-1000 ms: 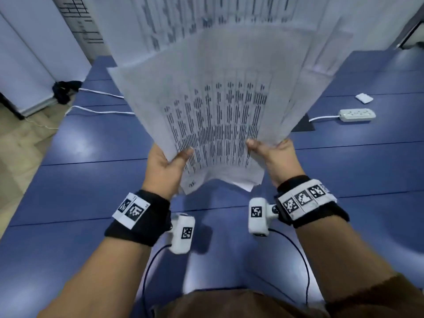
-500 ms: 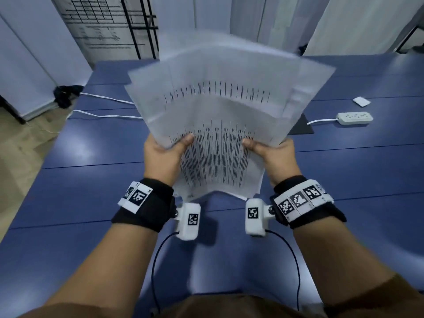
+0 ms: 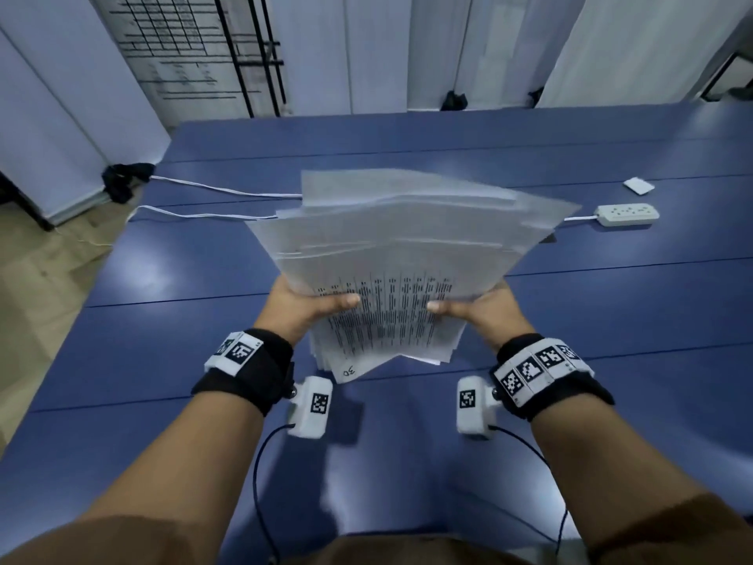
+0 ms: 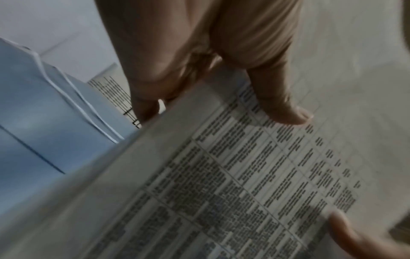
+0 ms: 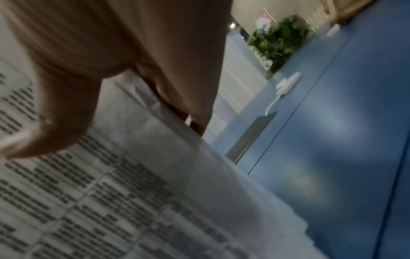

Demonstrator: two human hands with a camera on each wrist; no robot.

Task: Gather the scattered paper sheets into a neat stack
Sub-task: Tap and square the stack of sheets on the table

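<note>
A person holds a fanned bundle of paper sheets (image 3: 391, 258) in both hands above a blue counter (image 3: 171, 328), seen from a head camera looking down. The left hand (image 3: 303, 307) grips the bundle's left edge, its thumb lying flat on the printed top sheet while its fingers (image 4: 144, 108) curl underneath the pile. The right hand (image 3: 485, 311) grips the right edge the same way, thumb on top of the print and fingers (image 5: 197, 122) tucked below the sheets. The bundle is lifted clear of the counter, tilted away from the person; its near corners hang just below the two thumbs, and its far edges spread unevenly, so the sheets are not yet squared. The top sheet carries a table of dark text in columns. Each wrist wears a black band with black-and-white square markers and a small white camera. Beyond the sheets and to their right, a white power strip (image 3: 625, 214) lies on the counter, with a small white card (image 3: 637, 185) a little past it. Left of the sheets, two white cables (image 3: 212, 191) trail across the counter to its edge.
</note>
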